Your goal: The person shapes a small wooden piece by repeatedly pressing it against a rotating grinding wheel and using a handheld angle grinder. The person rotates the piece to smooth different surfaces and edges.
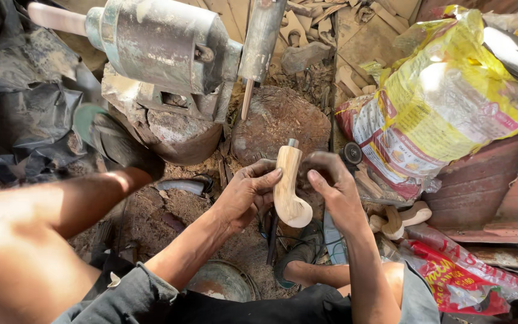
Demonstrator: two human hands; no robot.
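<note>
Head view looks straight down: both hands grip a pale, curved wooden handle with a small metal ferrule at its top [288, 186], the left hand [248, 193] wrapped round its side, the right hand [335, 187] pinching its far edge with the thumb. It looks shaped and smooth already, so I judge only finishing remains. Close above sits the worn grey-green motor grinder [169, 48]; a yellow printed sack [451, 102] crowds the right, sawdust-strewn floor [277, 117] between, little open room.
</note>
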